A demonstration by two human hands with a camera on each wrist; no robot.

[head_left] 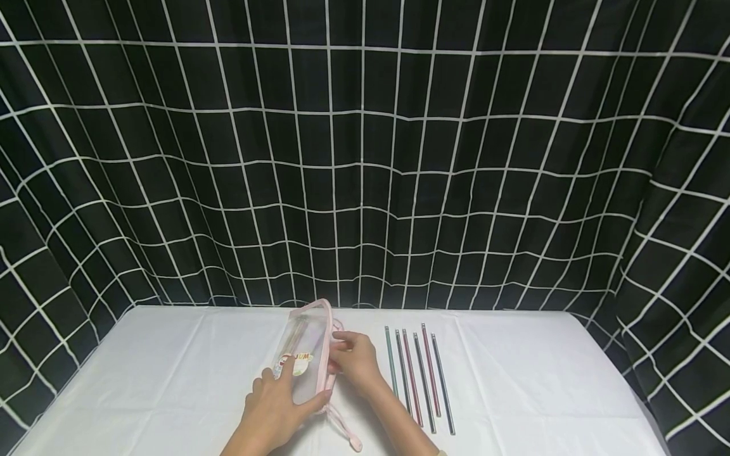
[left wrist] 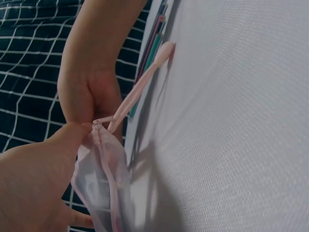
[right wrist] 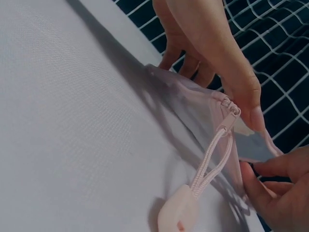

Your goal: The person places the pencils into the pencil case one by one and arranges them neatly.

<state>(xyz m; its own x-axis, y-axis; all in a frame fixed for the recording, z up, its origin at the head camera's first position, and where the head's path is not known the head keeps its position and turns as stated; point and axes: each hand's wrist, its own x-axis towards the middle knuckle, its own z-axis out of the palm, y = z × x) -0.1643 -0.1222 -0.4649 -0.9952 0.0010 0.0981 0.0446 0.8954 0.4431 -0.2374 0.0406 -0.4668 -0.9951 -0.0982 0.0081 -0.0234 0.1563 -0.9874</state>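
"Black curtain (head_left: pixel 422 145) with a white grid hangs behind and along both sides. What's in front of it?"

"White-covered table (head_left: pixel 530 380). Its far edge runs just before the curtain, and its far corners are rounded."

"Where's the pouch (head_left: pixel 310 382)?"

"Left of the table's middle, its far end close to that far edge. It's see-through with pink trim, tilted, zip side toward the right."

"Room around it?"

"White cloth runs well out to the left edge. On the right, six pencils (head_left: pixel 424 380) lie side by side, partly behind the right forearm; past them, cloth again to the right edge."

"And the hands?"

"Left hand (head_left: pixel 268 405) grips the pouch's near part, fingers over its side, thumb at the near corner. Right hand (head_left: pixel 356 358) pinches the pink edge."

"Smaller bits?"

"Printed label (head_left: pixel 303 361) under the left forefinger, and a pink zip pull (head_left: pixel 355 442) dangling on its cord at the near end."
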